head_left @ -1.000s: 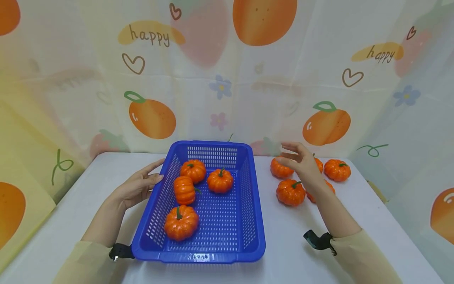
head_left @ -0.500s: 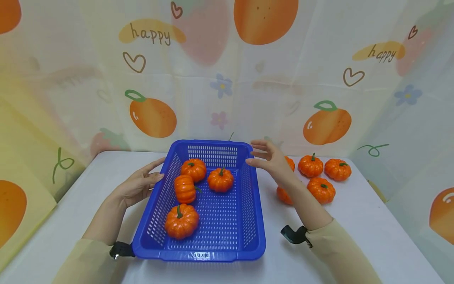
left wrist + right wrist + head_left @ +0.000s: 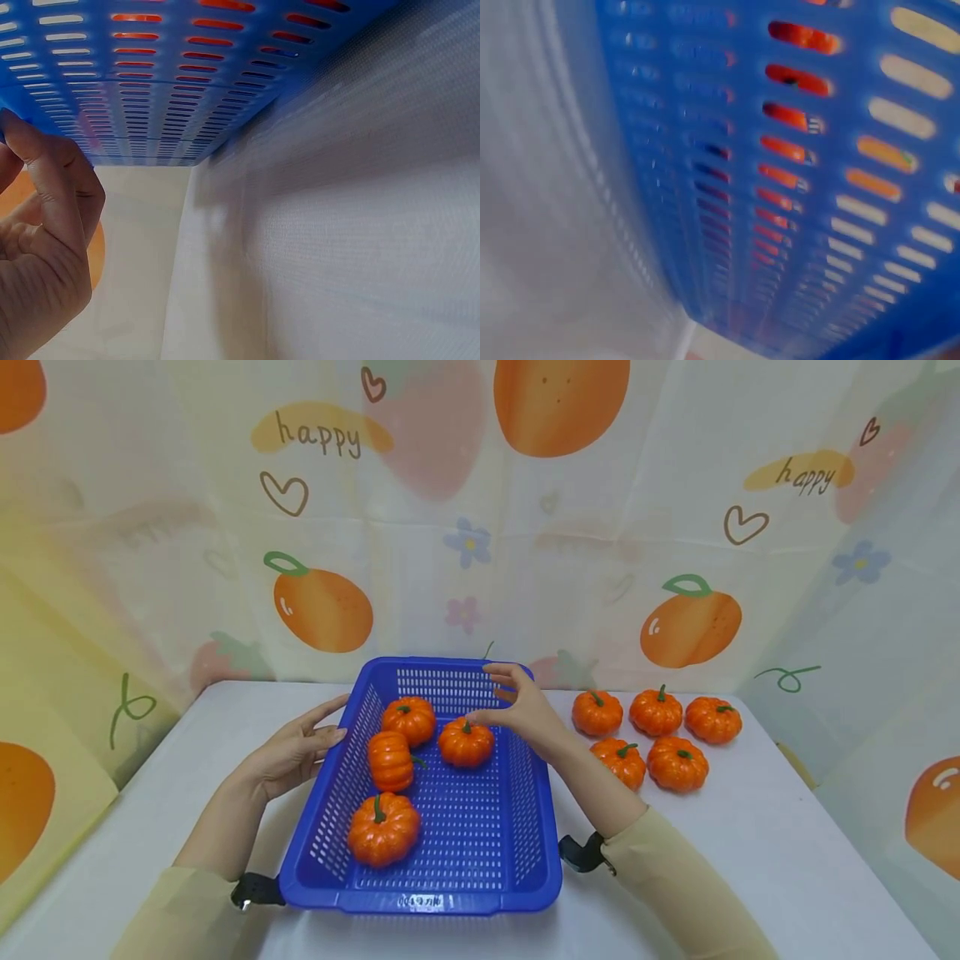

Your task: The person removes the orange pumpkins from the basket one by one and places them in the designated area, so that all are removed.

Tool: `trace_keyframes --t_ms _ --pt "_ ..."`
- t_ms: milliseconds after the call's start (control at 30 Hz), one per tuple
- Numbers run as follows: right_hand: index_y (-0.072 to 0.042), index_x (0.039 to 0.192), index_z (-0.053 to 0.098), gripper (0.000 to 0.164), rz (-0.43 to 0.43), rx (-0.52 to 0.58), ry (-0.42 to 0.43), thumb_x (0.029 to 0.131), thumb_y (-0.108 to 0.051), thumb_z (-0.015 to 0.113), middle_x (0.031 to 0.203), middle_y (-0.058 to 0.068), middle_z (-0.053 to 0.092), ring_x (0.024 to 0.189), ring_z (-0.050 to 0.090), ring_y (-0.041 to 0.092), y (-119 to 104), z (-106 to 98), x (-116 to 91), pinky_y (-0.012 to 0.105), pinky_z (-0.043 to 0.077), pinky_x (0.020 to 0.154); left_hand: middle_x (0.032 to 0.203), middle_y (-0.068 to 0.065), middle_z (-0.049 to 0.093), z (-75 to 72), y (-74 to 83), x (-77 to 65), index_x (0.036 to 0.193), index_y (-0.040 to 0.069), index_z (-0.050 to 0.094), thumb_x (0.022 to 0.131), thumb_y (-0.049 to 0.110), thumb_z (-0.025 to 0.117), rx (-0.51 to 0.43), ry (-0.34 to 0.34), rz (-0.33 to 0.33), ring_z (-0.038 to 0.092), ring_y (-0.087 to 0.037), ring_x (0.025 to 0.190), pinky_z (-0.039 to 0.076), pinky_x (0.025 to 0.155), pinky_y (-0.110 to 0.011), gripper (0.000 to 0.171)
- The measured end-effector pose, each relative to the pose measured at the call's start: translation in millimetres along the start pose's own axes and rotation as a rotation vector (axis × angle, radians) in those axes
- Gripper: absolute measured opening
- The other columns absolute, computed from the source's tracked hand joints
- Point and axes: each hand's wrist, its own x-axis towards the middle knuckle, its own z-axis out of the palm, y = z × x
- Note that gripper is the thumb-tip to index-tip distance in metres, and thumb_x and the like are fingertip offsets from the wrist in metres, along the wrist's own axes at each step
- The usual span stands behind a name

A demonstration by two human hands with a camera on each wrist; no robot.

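A blue slotted plastic basket [image 3: 525, 827] sits on the table, its near end towards me. My left hand [image 3: 292, 752] grips its left rim, thumb on top; in the left wrist view curled fingers [image 3: 64, 176] meet the basket's wall [image 3: 150, 97]. Several small orange pumpkins lie inside, mostly along the left; one [image 3: 390, 762] is on its side, another [image 3: 384, 839] is nearest me. My right hand [image 3: 528, 710] hovers over the basket's far right part with nothing in it, thumb near the stem of a pumpkin [image 3: 465, 745]. Whether they touch, I cannot tell.
Right of the basket, several more pumpkins stand in two rows on the white tablecloth [image 3: 750, 843], among them one [image 3: 597, 713] at the back and one [image 3: 678, 766] in front. A printed curtain [image 3: 480, 577] hangs behind the table.
My right hand has moved left from above the loose pumpkins, across the right rim, to over the basket, uncovering the loose pumpkins. My left hand, the basket and the pumpkins have stayed put.
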Motion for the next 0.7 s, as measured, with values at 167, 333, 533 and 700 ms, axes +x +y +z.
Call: trace_keyframes --t_ms 167,333,533,700 --pt "-0.023 0.148 0.038 0.087 0.053 0.02 0.005 0.075 -0.019 0.084 0.158 0.011 0.031 0.148 0.03 0.037 3.6 9.4 10.2 0.058 0.032 0.12 0.11 0.009 0.072 0.4 0.6 -0.7 0.16 0.015 -0.001 0.104 0.016 0.048 0.001 0.003 0.002 0.074 -0.008 0.09 0.061 0.078 -0.024 0.074" --pt "-0.021 0.148 0.039 0.088 0.115 0.003 -0.006 0.073 -0.015 0.085 0.157 0.014 0.033 0.148 0.029 0.036 10.8 15.6 22.8 0.058 0.029 0.121 0.11 0.009 0.072 1.1 0.8 -0.2 0.16 0.015 -0.001 0.104 0.016 0.048 -0.009 -0.003 0.002 0.074 -0.008 0.09 0.061 0.078 -0.024 0.074" --pt "-0.016 0.147 0.041 0.087 0.198 -0.028 -0.012 0.071 -0.01 0.084 0.155 0.019 0.035 0.145 0.034 0.038 15.3 19.3 32.7 0.059 0.03 0.121 0.11 0.009 0.072 1.0 -1.0 1.0 0.16 0.016 -0.001 0.104 0.016 0.047 -0.015 -0.003 0.002 0.074 -0.008 0.09 0.061 0.078 -0.024 0.074" --pt "-0.012 0.15 0.037 0.093 0.243 -0.104 -0.099 0.07 -0.006 0.084 0.156 0.021 0.033 0.144 0.035 0.039 16.9 22.5 33.7 0.057 0.03 0.121 0.109 0.009 0.073 0.6 -2.2 1.2 0.16 0.016 0.0 0.104 0.016 0.047 -0.001 0.007 0.002 0.074 -0.008 0.089 0.061 0.077 -0.024 0.073"
